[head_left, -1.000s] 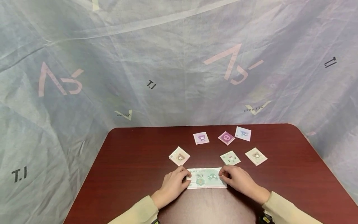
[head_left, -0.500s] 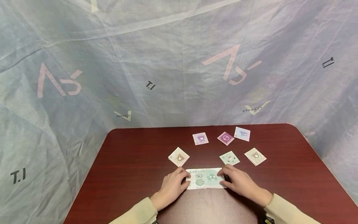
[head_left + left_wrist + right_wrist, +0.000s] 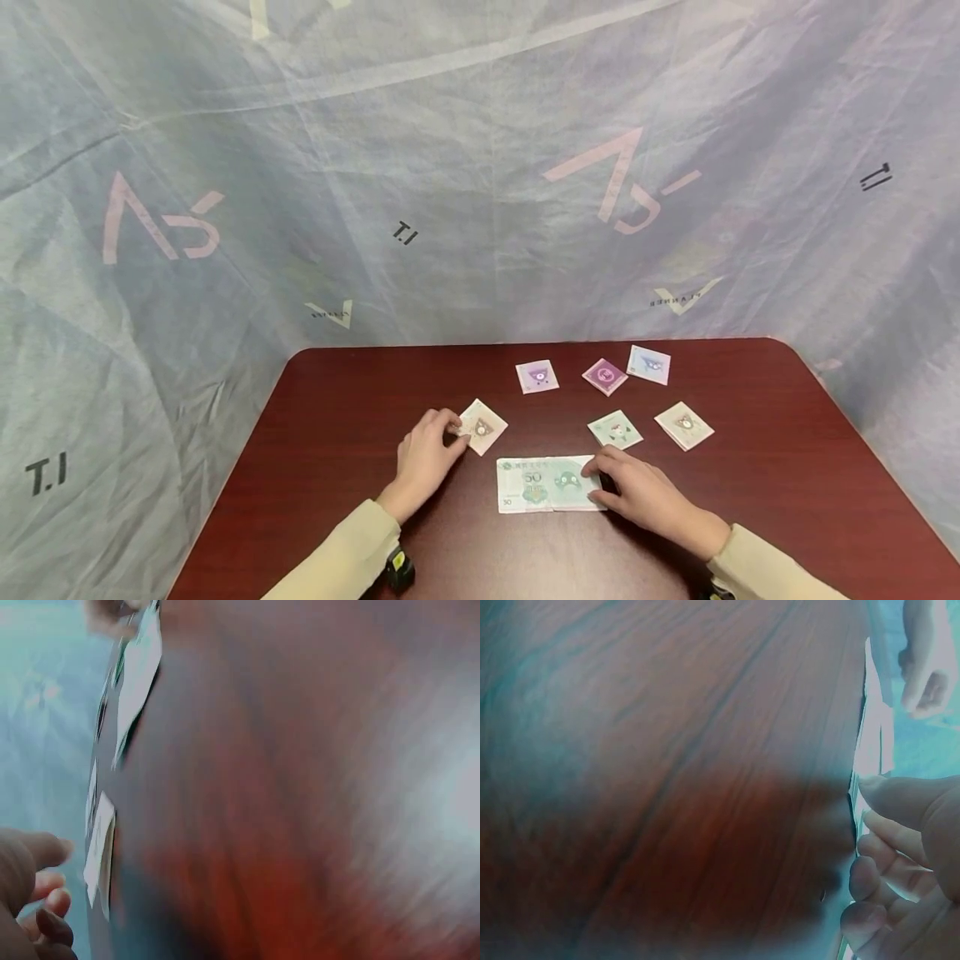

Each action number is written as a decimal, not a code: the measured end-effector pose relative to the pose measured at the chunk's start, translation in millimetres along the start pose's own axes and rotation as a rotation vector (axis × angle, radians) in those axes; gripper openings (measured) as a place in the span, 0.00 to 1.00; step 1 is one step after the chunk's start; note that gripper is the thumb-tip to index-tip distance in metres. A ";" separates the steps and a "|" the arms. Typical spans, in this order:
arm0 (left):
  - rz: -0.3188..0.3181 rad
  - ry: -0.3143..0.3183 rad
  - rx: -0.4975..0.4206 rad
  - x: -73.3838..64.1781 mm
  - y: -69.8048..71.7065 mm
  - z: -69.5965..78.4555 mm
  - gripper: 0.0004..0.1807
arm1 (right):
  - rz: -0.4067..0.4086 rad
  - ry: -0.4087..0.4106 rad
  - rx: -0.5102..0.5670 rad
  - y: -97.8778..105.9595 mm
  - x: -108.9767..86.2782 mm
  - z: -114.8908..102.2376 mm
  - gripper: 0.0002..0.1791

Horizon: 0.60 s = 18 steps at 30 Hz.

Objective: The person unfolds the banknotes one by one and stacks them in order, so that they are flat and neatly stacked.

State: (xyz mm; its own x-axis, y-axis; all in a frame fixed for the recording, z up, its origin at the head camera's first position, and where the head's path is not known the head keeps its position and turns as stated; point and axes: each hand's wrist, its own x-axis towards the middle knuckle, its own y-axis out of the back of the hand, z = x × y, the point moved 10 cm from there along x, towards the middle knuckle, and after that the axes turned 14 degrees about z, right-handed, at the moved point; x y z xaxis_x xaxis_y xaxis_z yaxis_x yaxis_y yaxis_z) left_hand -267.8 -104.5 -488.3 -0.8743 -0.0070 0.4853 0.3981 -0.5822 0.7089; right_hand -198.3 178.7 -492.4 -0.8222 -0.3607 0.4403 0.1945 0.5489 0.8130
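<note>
I saw one 50 note (image 3: 542, 487) at the right hand's (image 3: 647, 490) nine o'clock and, of six folded notes (image 3: 484, 427), one at the left hand's (image 3: 424, 460) three; thumbs and fingers parted.

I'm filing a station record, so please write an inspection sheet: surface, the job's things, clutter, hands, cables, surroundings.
Surface: dark red table, with glare towards the near side.
Job's things: 50 note unfolded; squarish notes around its far side: left beige note, green note, right beige note, lilac note, magenta note, blue note.
Clutter: nothing seen.
Hands: left hand at the left beige note's left corner, contact unclear; right hand with fingertips at the 50 note's right end.
Cables: nothing seen.
Surroundings: greyish cloth with printed letters, behind the table and at both sides.
</note>
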 end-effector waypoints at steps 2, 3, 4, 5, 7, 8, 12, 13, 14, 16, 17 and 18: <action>-0.013 0.062 0.005 4.6 -2.5 -11.8 0.13 | 0.002 0.000 0.000 -0.2 -0.5 -0.2 0.15; -0.025 0.087 0.008 5.4 -4.5 -16.4 0.14 | 0.002 -0.003 0.003 -0.3 -1.2 -0.4 0.15; -0.038 0.104 0.015 6.5 -6.7 -19.8 0.16 | 0.004 -0.003 0.006 -0.1 -1.6 -0.8 0.15; -0.055 0.119 0.027 6.9 -9.0 -22.5 0.17 | 0.004 -0.003 0.010 -0.2 -2.0 -1.2 0.15; -0.084 0.141 0.054 7.1 -13.4 -27.0 0.18 | 0.005 0.001 0.017 -0.5 -2.6 -2.3 0.15; -0.096 0.151 0.065 7.1 -15.0 -28.6 0.18 | 0.005 0.004 0.020 -0.7 -2.9 -2.9 0.15; -0.105 0.185 0.083 9.6 -17.6 -33.1 0.17 | 0.014 0.016 0.017 -0.3 -2.2 -3.9 0.15; -0.103 0.195 0.081 10.6 -18.0 -34.2 0.16 | 0.016 0.018 0.016 -0.1 -2.0 -3.9 0.15; -0.101 0.202 0.076 11.7 -18.1 -34.6 0.16 | 0.017 0.020 0.015 0.1 -1.7 -3.8 0.15; -0.097 0.216 0.062 13.7 -18.6 -35.5 0.14 | 0.018 0.023 0.015 0.6 -1.2 -3.3 0.15; -0.096 0.225 0.057 14.5 -18.7 -35.9 0.12 | 0.017 0.024 0.015 0.7 -0.8 -2.8 0.15; -0.094 0.231 0.051 15.4 -18.9 -36.1 0.11 | 0.015 0.025 0.015 0.9 -0.4 -2.5 0.15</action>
State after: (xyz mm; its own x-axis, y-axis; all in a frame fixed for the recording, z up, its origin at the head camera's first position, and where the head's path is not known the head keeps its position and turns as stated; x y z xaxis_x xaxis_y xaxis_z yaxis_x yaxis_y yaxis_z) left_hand -298.8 -122.9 -512.7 -0.9461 -0.1437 0.2901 0.3202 -0.5473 0.7732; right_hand -196.4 177.5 -490.9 -0.8058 -0.3705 0.4620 0.1987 0.5658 0.8002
